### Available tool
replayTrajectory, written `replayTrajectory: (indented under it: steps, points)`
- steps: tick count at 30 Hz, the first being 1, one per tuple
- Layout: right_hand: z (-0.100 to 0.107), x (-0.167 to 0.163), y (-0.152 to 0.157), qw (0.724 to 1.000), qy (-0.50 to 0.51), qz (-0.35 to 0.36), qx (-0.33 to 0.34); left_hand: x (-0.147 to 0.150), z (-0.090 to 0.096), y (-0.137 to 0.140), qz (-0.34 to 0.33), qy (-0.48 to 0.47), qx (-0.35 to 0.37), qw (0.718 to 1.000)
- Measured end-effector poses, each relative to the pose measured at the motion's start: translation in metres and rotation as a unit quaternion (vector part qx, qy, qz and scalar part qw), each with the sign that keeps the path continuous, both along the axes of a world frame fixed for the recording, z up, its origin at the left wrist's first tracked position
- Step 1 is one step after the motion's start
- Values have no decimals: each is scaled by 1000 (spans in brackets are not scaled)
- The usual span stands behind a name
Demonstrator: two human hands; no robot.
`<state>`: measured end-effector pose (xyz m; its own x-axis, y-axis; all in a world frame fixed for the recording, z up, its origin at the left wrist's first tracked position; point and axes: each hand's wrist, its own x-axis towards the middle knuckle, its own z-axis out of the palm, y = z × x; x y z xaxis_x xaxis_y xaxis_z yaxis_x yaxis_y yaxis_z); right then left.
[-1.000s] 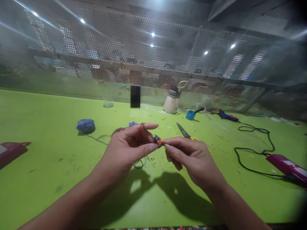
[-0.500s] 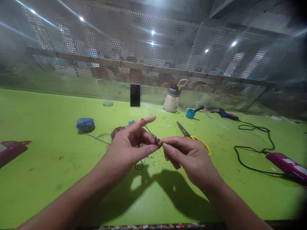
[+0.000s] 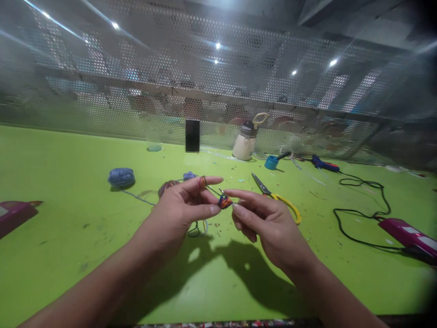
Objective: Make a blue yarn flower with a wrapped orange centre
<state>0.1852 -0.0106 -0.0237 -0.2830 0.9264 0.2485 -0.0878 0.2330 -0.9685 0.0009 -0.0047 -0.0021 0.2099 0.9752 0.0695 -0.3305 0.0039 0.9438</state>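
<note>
My left hand [image 3: 187, 202] pinches a small multicoloured crochet piece [image 3: 225, 202] between thumb and fingers. Its index finger points right, with yarn [image 3: 202, 181] wrapped round it and a strand running down to the piece. In my right hand [image 3: 268, 216] is a thin crochet hook [image 3: 221, 190]; only its metal tip shows above the piece, and the rest is hidden by the fingers. Dark and pale yarn ends [image 3: 194, 230] dangle below my left hand. Partly behind that hand lies a multicoloured yarn ball [image 3: 168, 187], with a small blue yarn bundle [image 3: 189, 175] close by.
A blue yarn skein [image 3: 122, 177] lies left, its strand trailing right. Yellow-handled scissors [image 3: 273, 193] lie beyond my right hand. Farther back stand a phone [image 3: 192, 136], a bottle [image 3: 244, 141] and a blue tape roll [image 3: 271, 162]. A glue gun [image 3: 324, 164] and black cord [image 3: 337, 218] are right.
The crochet piece has turned to show more of its patterned face, and the hook tip now sticks up above it. My left index finger has dipped slightly.
</note>
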Motion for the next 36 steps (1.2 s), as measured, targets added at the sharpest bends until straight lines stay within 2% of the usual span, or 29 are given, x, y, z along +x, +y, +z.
replayTrajectory:
  steps: [9, 13, 21, 27, 36]
  points:
    - [6, -5, 0, 986, 95, 54, -129, 1, -1, 0, -30, -17, 4, 999]
    - [6, -4, 0, 986, 101, 38, -127, 1, -1, -1, -34, -20, 7, 999]
    - [3, -1, 1, 989, 85, 32, -116, 1, -1, -2, 5, -16, 13, 1000]
    - [5, 1, 2, 985, 102, 50, -130, 2, 4, -5, -8, -32, 3, 999]
    - [8, 2, 1, 985, 99, 58, -127, 1, 1, -3, -14, -8, 36, 999]
